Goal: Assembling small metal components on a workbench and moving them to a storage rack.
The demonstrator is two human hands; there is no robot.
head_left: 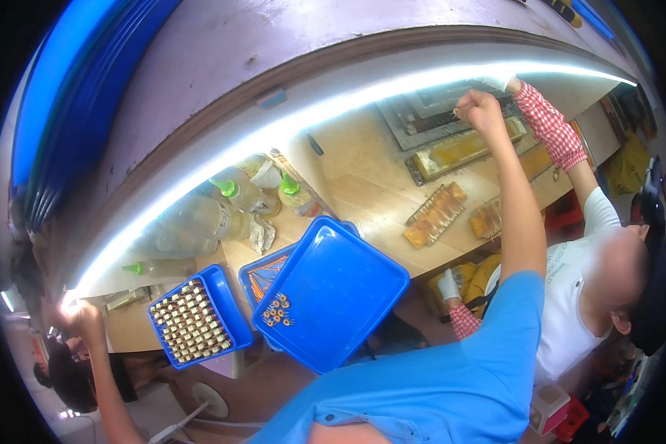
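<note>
My right hand (481,112) is raised over the far right of the bench, its fingers pinched round a tiny brownish piece too small to name. At the far left, my left hand (85,324) is held up by the end of the bright light strip (296,127). Its fingers look curled in, but glare hides what they may hold. Between my arms, a blue tray (340,296) carries several small orange ring-shaped parts (277,311) with wire legs. Partly under it lies another blue tray (248,277) with thin orange-red strips.
Rows of small white-and-dark blocks (191,323) fill a blue tray at left. Green-capped bottles (296,196) stand behind. Amber wire-legged bundles (436,214) and a long amber block (462,152) lie at right. Close by, a co-worker's white-gloved hand (449,285) and checked sleeve (547,129) show.
</note>
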